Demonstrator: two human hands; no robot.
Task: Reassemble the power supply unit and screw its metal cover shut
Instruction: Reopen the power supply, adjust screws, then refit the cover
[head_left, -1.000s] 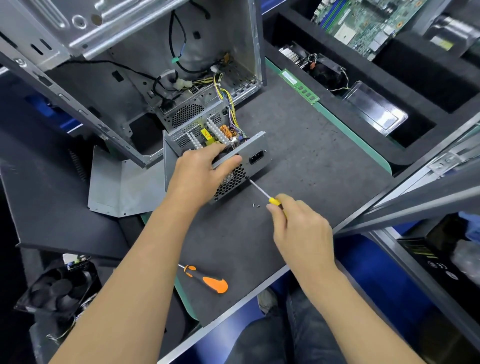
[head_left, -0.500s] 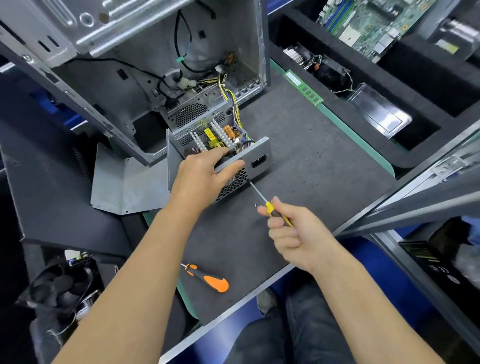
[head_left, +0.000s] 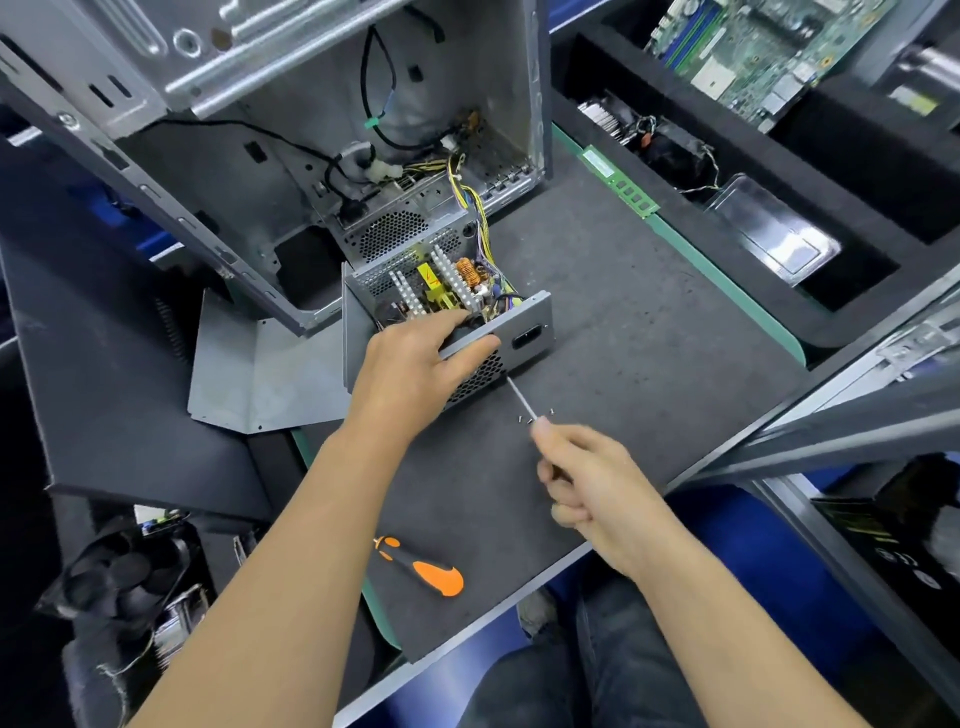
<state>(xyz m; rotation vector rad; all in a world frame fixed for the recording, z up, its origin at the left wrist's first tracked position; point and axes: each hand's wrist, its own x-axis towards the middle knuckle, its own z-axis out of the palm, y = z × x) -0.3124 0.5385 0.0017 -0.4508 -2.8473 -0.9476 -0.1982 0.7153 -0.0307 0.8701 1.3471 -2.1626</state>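
The open power supply unit (head_left: 524, 325) sits on the dark mat with its heat sinks, coil and wires exposed on top. My left hand (head_left: 415, 364) grips its near rim, thumb on the grille side and fingers over the edge. My right hand (head_left: 587, 478) holds a thin screwdriver (head_left: 519, 397); the shaft points up-left and its tip lies at the unit's lower front corner. Its handle is hidden inside my fist. The bent metal cover (head_left: 260, 374) lies flat to the left of the unit. A few small screws (head_left: 535, 415) rest on the mat beside the shaft.
An empty computer case (head_left: 291, 130) lies open behind the unit, with cables running from it. An orange-and-black screwdriver (head_left: 426, 569) lies near the mat's front edge. A RAM stick (head_left: 621, 179), a motherboard (head_left: 753, 47) and foam trays are at the right; a fan (head_left: 124, 577) sits lower left.
My right hand has drawn back toward me and closed fully around the screwdriver handle, hiding its yellow part. My left hand keeps its hold on the unit.
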